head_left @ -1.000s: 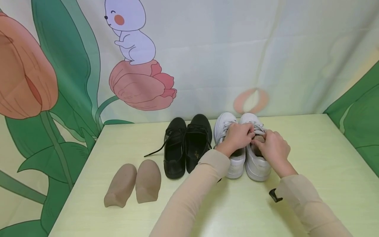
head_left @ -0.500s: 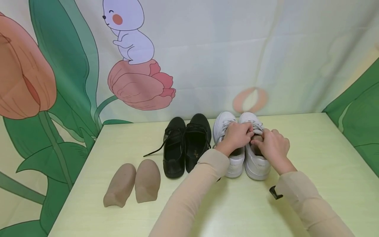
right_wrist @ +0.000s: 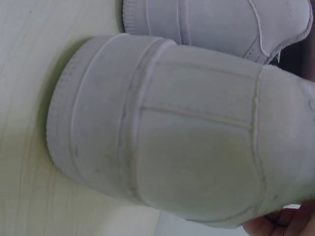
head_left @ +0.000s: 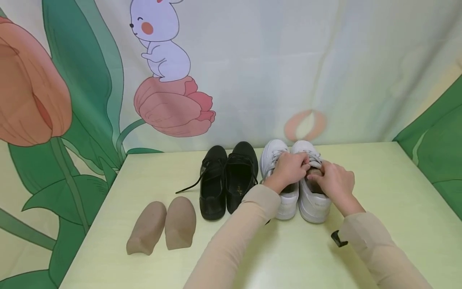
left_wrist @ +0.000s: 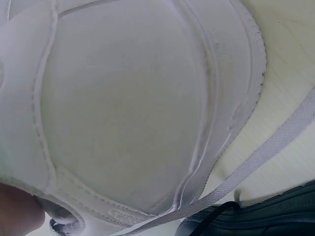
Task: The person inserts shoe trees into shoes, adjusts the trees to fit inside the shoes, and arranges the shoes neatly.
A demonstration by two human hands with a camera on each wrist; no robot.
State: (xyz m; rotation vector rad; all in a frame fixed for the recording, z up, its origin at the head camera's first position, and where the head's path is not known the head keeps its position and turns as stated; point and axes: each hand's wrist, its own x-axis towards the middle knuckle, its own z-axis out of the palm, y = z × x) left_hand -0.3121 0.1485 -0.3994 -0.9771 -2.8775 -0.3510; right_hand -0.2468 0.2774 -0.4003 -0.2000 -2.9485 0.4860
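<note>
A pair of white sneakers stands side by side, toes toward the wall. Both hands are at the right white sneaker. With curled fingers, my left hand pinches its upper near the laces and tongue, reaching across the left white sneaker. My right hand grips the right side of its opening, thumb over the inside. Between the hands, a brownish insert shows in that opening. The left wrist view is filled by a white sneaker's side, the right wrist view by a heel.
Left of the white pair stand a black shoe with a lace trailing out and a second black shoe. Two brown foam shoe inserts lie at the table's left. A printed cloth hangs behind the pale table.
The head view has shifted slightly. Both hands stay at the right white sneaker with hardly any movement; the other shoes and inserts have not moved.
</note>
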